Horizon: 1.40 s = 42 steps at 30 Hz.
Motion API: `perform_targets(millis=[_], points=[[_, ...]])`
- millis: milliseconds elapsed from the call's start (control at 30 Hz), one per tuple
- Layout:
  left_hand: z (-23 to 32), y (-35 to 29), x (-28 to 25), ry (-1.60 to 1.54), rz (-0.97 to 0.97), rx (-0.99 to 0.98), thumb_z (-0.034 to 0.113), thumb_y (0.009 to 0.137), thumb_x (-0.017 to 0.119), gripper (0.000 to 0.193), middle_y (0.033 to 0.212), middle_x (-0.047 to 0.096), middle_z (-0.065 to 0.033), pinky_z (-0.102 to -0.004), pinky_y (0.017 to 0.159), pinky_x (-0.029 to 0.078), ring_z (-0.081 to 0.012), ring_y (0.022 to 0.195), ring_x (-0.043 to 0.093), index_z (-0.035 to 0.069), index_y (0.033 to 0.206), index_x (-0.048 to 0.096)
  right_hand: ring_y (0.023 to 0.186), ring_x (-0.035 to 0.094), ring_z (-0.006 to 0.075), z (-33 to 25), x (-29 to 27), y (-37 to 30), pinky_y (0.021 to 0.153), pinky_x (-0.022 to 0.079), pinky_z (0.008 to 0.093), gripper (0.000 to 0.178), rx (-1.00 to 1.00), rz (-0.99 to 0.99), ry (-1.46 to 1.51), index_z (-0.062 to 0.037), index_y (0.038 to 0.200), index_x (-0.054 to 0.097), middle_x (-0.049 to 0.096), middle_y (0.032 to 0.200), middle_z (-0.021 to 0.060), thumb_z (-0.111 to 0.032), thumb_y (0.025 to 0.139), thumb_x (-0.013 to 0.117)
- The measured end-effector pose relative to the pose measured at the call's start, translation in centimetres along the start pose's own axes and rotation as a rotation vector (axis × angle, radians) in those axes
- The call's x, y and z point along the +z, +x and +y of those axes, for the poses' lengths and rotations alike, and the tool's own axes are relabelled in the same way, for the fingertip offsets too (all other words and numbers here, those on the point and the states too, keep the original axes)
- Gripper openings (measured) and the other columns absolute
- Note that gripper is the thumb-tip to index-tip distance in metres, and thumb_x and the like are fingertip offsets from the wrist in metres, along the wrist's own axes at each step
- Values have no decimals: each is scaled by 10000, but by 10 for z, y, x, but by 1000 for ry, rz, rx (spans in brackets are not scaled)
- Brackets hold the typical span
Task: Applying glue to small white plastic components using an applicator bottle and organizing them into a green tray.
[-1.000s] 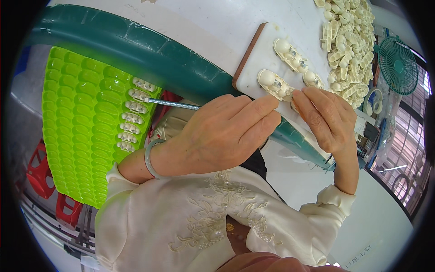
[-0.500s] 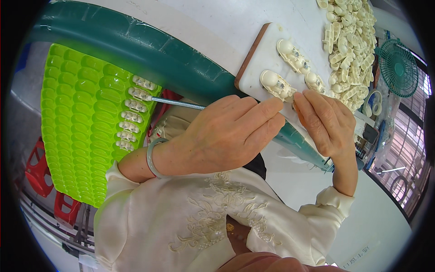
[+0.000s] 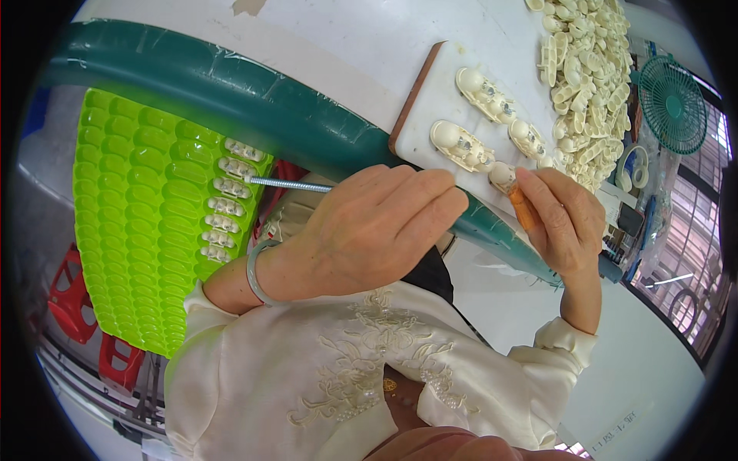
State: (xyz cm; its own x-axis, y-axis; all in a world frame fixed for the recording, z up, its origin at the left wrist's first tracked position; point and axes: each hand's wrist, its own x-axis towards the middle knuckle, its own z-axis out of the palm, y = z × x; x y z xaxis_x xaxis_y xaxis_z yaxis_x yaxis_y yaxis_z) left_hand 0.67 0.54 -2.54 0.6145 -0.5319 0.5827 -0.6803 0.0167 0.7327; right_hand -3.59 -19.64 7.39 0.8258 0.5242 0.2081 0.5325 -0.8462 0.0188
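Note:
My right hand (image 3: pixel 565 219) is at the near edge of a white board (image 3: pixel 430 115), fingertips pinched at a small cream-coloured plastic part (image 3: pixel 502 175). An orange piece (image 3: pixel 525 209) shows under its fingers; whether it wraps a finger or is held I cannot tell. My left hand (image 3: pixel 388 223) hovers left of that part, back up, fingers bent together over something hidden. A threaded metal rod (image 3: pixel 292 184) runs behind this hand; whether it is gripped does not show. On the board lie an oblong cream part with a ball-shaped end (image 3: pixel 461 144) and others like it.
A large heap of cream parts (image 3: pixel 588 92) covers the table's right side. At left is a bright green tray (image 3: pixel 131 215) with rows of hollows, one row holding several parts. A padded green edge (image 3: pixel 231 88) borders the table. A green fan (image 3: pixel 673 105) stands far right.
My right hand has drawn slightly away from my left, so the cream part at its fingertips and the orange piece show more. The whole view has shifted a little.

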Motion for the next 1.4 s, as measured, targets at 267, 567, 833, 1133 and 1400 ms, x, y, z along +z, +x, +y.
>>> perform_targets(millis=[267, 567, 833, 1133, 1400], points=[[2, 2, 3, 3, 32, -39, -14, 731, 659, 174, 791, 606, -89, -294, 559, 471, -222, 667, 587, -3, 889, 587, 680, 555, 182, 2, 4, -3, 556, 440, 273, 367, -62, -68, -17, -14, 979, 630, 534, 880, 80, -91, 625, 687], [7, 6, 6, -16, 59, -130, -26, 728, 662, 182, 788, 607, -94, -286, 532, 460, -225, 653, 580, -1, 892, 586, 740, 533, 186, 11, 11, 3, 597, 421, 286, 311, -217, -53, 15, 26, 902, 603, 535, 925, 76, -80, 611, 627], [11, 10, 4, -23, 32, -185, -34, 740, 653, 173, 783, 604, -86, -257, 481, 433, -184, 617, 555, 5, 896, 590, 776, 535, 196, 9, 5, 7, 656, 447, 308, 338, -243, -164, -13, 36, 915, 620, 532, 950, 87, -116, 616, 582], [21, 8, -3, 48, -34, -210, -15, 735, 648, 195, 761, 578, -91, -315, 569, 461, -245, 657, 573, 6, 911, 568, 743, 535, 183, 11, 6, 10, 653, 436, 296, 251, -118, -208, 126, 2, 876, 611, 544, 959, 86, -88, 643, 612], [35, 13, -10, 175, -58, -261, -9, 765, 622, 174, 729, 561, -91, -315, 533, 437, -235, 617, 553, 16, 934, 591, 732, 578, 239, 6, 7, -21, 613, 469, 312, 249, 235, 183, 325, -74, 926, 630, 586, 861, 79, -65, 683, 685]])
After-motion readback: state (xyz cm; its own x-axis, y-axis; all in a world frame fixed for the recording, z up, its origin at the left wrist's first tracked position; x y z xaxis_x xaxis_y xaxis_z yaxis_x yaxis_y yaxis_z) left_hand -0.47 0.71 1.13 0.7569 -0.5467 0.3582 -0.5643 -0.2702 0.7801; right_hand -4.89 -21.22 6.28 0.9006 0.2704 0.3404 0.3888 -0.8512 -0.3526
